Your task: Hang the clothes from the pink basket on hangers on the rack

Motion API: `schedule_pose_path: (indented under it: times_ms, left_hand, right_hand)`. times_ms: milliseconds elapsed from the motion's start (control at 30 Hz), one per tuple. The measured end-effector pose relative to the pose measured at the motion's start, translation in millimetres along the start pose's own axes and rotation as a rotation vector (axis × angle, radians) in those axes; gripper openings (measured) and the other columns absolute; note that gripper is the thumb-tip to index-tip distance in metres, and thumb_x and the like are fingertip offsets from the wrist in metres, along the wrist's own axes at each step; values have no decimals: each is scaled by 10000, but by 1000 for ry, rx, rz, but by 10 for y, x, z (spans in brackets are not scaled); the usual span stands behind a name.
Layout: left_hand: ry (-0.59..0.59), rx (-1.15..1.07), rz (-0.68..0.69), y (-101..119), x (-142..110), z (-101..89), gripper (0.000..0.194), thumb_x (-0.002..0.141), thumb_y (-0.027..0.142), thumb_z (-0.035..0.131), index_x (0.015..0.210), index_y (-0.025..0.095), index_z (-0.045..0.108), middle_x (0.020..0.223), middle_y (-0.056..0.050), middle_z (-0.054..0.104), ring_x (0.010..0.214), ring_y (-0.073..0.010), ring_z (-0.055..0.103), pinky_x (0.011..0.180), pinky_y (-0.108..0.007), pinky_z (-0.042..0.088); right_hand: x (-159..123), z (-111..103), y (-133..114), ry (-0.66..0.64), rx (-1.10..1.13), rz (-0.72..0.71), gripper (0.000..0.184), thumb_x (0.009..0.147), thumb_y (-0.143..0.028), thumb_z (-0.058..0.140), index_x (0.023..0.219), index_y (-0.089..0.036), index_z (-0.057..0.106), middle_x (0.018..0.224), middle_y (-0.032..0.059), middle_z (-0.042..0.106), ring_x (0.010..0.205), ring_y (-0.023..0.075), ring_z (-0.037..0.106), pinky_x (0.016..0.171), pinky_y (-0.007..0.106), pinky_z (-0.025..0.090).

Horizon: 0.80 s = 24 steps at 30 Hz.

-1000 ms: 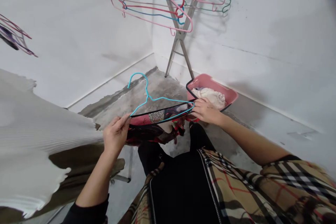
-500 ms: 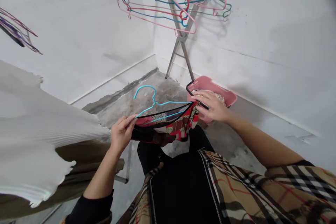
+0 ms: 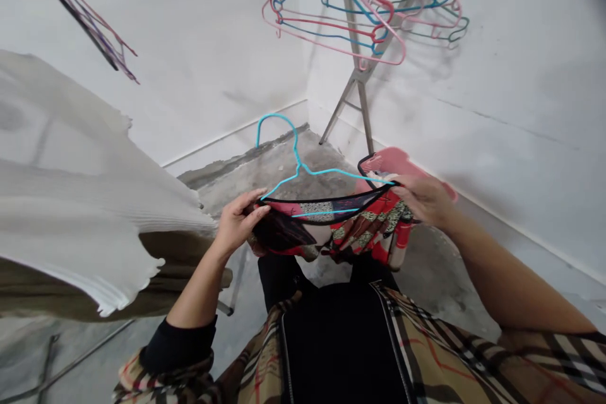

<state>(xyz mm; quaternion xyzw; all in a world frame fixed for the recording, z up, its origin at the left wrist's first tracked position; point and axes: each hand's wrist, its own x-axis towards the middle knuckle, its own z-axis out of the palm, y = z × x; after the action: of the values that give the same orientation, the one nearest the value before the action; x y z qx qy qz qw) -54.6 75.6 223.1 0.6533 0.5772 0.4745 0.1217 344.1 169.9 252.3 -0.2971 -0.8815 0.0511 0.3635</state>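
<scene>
A light-blue wire hanger (image 3: pixel 300 164) sits inside the neckline of a patterned garment (image 3: pixel 364 227) in red, black, grey and white. Its hook points up and away from me. My left hand (image 3: pixel 239 221) pinches the garment's left shoulder where the hanger's arm ends. On the other side my right hand (image 3: pixel 423 199) has its fingers closed on the right shoulder, by the hanger's other end. The black-edged neckline is stretched between both hands, and the cloth hangs down in folds over my knees.
A pink basket (image 3: pixel 402 164) with cloth in it stands by the right wall. Several coloured hangers (image 3: pixel 331 19) hang from a metal rack (image 3: pixel 360 72) ahead. To the left hang a white pleated garment (image 3: pixel 95 189), a dark olive cloth (image 3: pixel 184 259) and more hangers (image 3: pixel 85 19).
My right hand, earlier with fingers spread over the garment's shoulder, has closed on it and moved outward. The neckline is pulled wider, and the hanger's hook stands higher.
</scene>
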Motion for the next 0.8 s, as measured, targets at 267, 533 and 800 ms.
schedule_pose_path:
  times_ms: [267,533,800]
  left_hand:
    - [92,-242,-259,-258,-30,-98,381,708,475,727,930,165,736,908,-79,758,831,-227,684,805,-374,563]
    - [397,53,-151,-272,29,-141,369,826,424,603,1063,158,701,1138,-124,692,1065,-232,638,912,-377,523]
    - [233,164,216,19,-68,7,266,927,358,498,977,196,703,856,-53,723,766,-163,665,725,-275,519]
  right_hand:
    - [-5,-301,1,157,-147,59,319,936,-396,457,917,-196,705,468,-33,498,386,72,396,411,187,334]
    - [-43,-320,-44,221,-168,39,280,924,-345,480,921,-170,699,456,-31,520,365,66,423,394,164,352]
    - [93,-237,-312,206,-148,-100,243,939,-316,471,952,-214,691,468,-28,567,314,92,440,353,203,356]
